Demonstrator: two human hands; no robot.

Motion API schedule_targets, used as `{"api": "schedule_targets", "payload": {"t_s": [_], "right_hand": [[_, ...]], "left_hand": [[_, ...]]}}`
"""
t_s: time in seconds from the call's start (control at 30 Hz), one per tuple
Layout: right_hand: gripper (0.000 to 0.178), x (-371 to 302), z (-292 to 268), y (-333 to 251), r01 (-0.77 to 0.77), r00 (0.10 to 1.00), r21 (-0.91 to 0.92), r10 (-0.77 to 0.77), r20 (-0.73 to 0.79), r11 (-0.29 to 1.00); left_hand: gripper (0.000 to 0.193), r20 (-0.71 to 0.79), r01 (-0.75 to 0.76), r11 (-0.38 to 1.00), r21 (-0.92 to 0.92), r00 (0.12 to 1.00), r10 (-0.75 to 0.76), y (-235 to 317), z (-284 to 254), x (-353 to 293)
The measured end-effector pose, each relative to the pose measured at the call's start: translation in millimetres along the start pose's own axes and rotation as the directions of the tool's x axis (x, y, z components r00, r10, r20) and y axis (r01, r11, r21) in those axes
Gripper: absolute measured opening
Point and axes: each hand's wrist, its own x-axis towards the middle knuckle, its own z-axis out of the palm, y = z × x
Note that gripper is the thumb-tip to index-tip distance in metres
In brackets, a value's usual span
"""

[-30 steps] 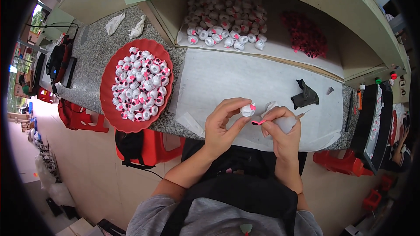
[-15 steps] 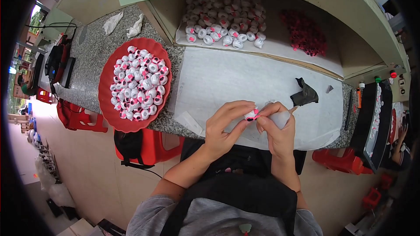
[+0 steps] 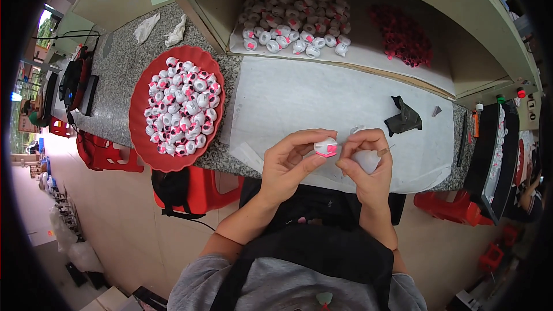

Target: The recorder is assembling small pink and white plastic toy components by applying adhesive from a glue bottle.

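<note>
My left hand (image 3: 288, 164) pinches a small white and pink plastic figure piece (image 3: 326, 148) between thumb and fingertips, above the white sheet (image 3: 276, 98). Close beside it, my right hand (image 3: 368, 167) is curled round a translucent white object (image 3: 367, 161) that looks like a small squeeze bottle. A thin needle-like tip sticks out past the knuckles on its right. The right thumb and forefinger are now a little apart from the piece. To the left, a red scalloped bowl (image 3: 136, 126) is heaped with similar white and pink pieces (image 3: 181, 106).
On the shelf beyond the sheet lie many white pieces (image 3: 314, 50) and a pile of dark pink parts (image 3: 403, 37). A crumpled black scrap (image 3: 403, 117) rests on the sheet's right. Crumpled tissues (image 3: 147, 27) lie on the granite worktop. A black-edged conveyor (image 3: 489, 161) runs at right.
My right fingertips have drawn away from the piece, leaving a small gap. The left hand has turned the piece so more pink faces up. The view has shifted slightly.
</note>
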Motion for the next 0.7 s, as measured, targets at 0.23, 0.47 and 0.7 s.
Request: {"api": "schedule_targets", "payload": {"t_s": [0.23,0.47,0.7], "right_hand": [[0.037,1.2,-5.3,0.9,-0.077,0.97,-0.052,0.087,0.226,0.996],[0.03,-1.4,-5.5,0.7,-0.103,0.977,0.016,0.098,0.188,0.995],[0.026,-5.3,-4.5,4.7,-0.152,0.972,0.108,0.129,0.198,0.982]], "left_hand": [[0.026,0.117,0.063,0.995,-0.074,0.992,-0.054,-0.4,-6.1,-6.3],[0.026,0.157,0.073,0.994,-0.087,0.986,-0.058,-3.3,-4.1,-5.8],[0.015,0.111,-0.008,0.999,0.035,0.994,0.004,-3.9,-5.4,-6.4]]}}
